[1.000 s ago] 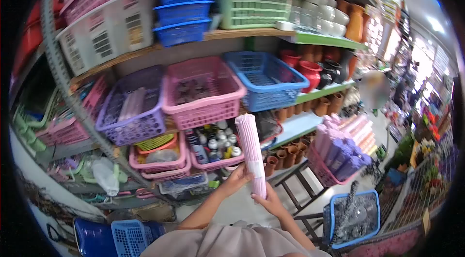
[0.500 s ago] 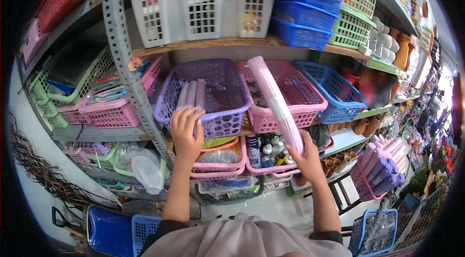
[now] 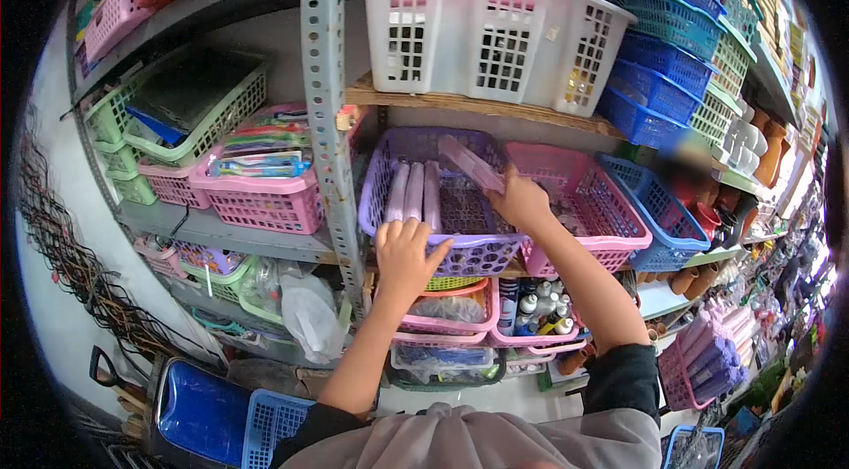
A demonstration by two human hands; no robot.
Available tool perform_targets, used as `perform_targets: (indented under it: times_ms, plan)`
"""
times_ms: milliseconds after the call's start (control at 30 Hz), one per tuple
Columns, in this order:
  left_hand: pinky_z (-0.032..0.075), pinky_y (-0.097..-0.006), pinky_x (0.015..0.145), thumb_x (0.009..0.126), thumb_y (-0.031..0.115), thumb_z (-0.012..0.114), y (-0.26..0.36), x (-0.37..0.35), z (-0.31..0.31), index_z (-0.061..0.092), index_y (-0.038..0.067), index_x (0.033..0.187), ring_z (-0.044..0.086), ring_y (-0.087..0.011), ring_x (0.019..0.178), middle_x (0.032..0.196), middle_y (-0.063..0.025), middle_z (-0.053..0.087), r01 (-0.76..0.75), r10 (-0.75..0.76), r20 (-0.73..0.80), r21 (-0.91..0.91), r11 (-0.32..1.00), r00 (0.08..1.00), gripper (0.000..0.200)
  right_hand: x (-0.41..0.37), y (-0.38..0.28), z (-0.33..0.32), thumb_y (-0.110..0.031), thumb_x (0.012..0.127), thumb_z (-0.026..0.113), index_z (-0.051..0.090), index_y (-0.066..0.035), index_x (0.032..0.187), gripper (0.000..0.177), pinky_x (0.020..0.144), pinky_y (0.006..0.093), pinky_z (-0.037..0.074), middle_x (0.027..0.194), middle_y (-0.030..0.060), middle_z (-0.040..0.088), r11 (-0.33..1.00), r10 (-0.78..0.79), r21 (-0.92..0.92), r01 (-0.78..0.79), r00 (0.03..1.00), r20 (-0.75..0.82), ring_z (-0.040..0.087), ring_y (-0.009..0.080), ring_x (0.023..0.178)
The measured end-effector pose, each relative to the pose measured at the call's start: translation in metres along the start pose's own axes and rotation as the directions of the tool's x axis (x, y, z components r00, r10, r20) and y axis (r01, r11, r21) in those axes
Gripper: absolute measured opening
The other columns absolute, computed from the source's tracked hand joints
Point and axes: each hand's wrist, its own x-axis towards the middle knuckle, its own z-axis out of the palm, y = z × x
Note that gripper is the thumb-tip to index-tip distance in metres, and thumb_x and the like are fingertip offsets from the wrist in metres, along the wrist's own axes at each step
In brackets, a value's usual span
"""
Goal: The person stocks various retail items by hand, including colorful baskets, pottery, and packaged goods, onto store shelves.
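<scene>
Hemming purple basket (image 3: 460, 250) and pink bundle (image 3: 469, 165): pink basket (image 3: 610, 223), steel upright (image 3: 339, 142).

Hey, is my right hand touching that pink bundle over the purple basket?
Touching. The head view shows the right hand closed around the near end of the pink bundle, with no gap between them.

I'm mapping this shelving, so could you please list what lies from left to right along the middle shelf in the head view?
Left pink basket → grey perforated upright → purple basket → right pink basket → blue basket.
</scene>
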Motion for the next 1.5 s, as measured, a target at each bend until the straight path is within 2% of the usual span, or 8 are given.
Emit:
perform_targets:
  times_ms: [300,400,600,933,1133,1300,1433,1500]
  plan:
    - [0.036,-0.0422,0.079,0.074,0.048,0.069,0.001,0.003,-0.005,0.058,0.004,0.08,0.048,-0.0281,0.08,0.081,-0.0091,0.052,0.014,-0.013,0.056,-0.005,1.0,0.998,0.046,0.062,-0.029,0.067,-0.031,0.079,0.058,0.039,0.008,0.135,0.071,0.08,0.0413,0.053,0.102,0.0233,0.065,0.989,0.069,-0.145,-0.037,0.972,0.225,0.065,0.035,0.096]
    - [0.036,-0.0424,0.079,0.074,0.048,0.069,0.002,0.003,-0.005,0.058,0.004,0.081,0.048,-0.0281,0.08,0.082,-0.0092,0.052,0.021,-0.02,0.045,-0.012,1.0,0.999,0.046,0.101,-0.003,0.124,-0.034,0.076,0.063,0.035,0.011,0.133,0.078,0.058,0.0431,0.056,0.109,0.0268,0.061,0.998,0.032,0.01,-0.063,0.625,0.78,0.067,0.0357,0.079]
    - [0.036,-0.0426,0.081,0.074,0.047,0.07,0.002,0.001,-0.004,0.057,0.003,0.081,0.048,-0.028,0.08,0.082,-0.0092,0.051,0.029,-0.028,0.065,-0.013,0.999,0.997,0.046,0.09,-0.007,0.132,-0.047,0.076,0.066,0.05,0.006,0.125,0.074,0.062,0.0448,0.056,0.113,0.0253,0.059,0.978,-0.154,0.05,0.203,0.535,0.831,0.066,0.0347,0.082]
    - [0.036,-0.0426,0.082,0.073,0.046,0.07,0.003,0.001,-0.002,0.057,0.004,0.08,0.047,-0.028,0.08,0.081,-0.0092,0.051,0.023,-0.022,0.043,-0.005,1.0,0.999,0.045,0.073,-0.013,0.109,-0.063,0.07,0.069,0.047,0.004,0.131,0.094,0.079,0.0465,0.053,0.12,0.0265,0.057,0.995,0.077,-0.054,-0.086,0.284,0.956,0.062,0.0365,0.1]
    - [0.035,-0.042,0.08,0.073,0.045,0.07,0.004,0.002,-0.003,0.055,0.005,0.078,0.047,-0.0275,0.079,0.079,-0.0084,0.049,0.016,-0.016,0.035,-0.003,1.0,0.999,0.044,0.072,-0.011,0.102,-0.064,0.072,0.066,0.052,0.005,0.125,0.089,0.078,0.0415,0.053,0.117,0.0237,0.059,0.983,-0.076,-0.006,0.185,0.434,0.898,0.064,0.0312,0.095]
    - [0.035,-0.0418,0.08,0.073,0.045,0.07,0.004,0.002,-0.003,0.055,0.005,0.077,0.046,-0.0274,0.079,0.079,-0.0083,0.049,0.012,-0.012,0.03,-0.008,1.0,0.999,0.043,0.078,0.001,0.111,-0.064,0.075,0.063,0.059,0.006,0.113,0.08,0.069,0.0387,0.052,0.1,0.0155,0.064,0.987,-0.013,0.085,-0.134,0.463,0.886,0.063,0.0251,0.079]
    - [0.035,-0.0431,0.082,0.077,0.044,0.068,0.003,0.001,-0.005,0.056,0.005,0.08,0.047,-0.0288,0.081,0.081,-0.0093,0.05,0.023,-0.021,0.068,-0.037,0.999,0.997,0.041,0.072,-0.009,0.083,-0.046,0.082,0.06,0.063,-0.002,0.106,0.049,0.07,0.0439,0.053,0.095,0.0188,0.068,0.966,-0.162,-0.128,0.225,0.91,0.382,0.066,0.0338,0.084]
    - [0.035,-0.0448,0.086,0.081,0.044,0.063,0.003,0.002,-0.008,0.058,0.004,0.086,0.048,-0.0302,0.085,0.085,-0.0103,0.053,0.038,-0.036,0.114,-0.018,0.999,0.993,0.041,0.055,-0.01,0.056,-0.041,0.083,0.059,0.064,-0.004,0.102,0.042,0.07,0.0451,0.052,0.093,0.019,0.067,0.981,-0.164,-0.056,0.187,0.943,0.288,0.065,0.0358,0.084]
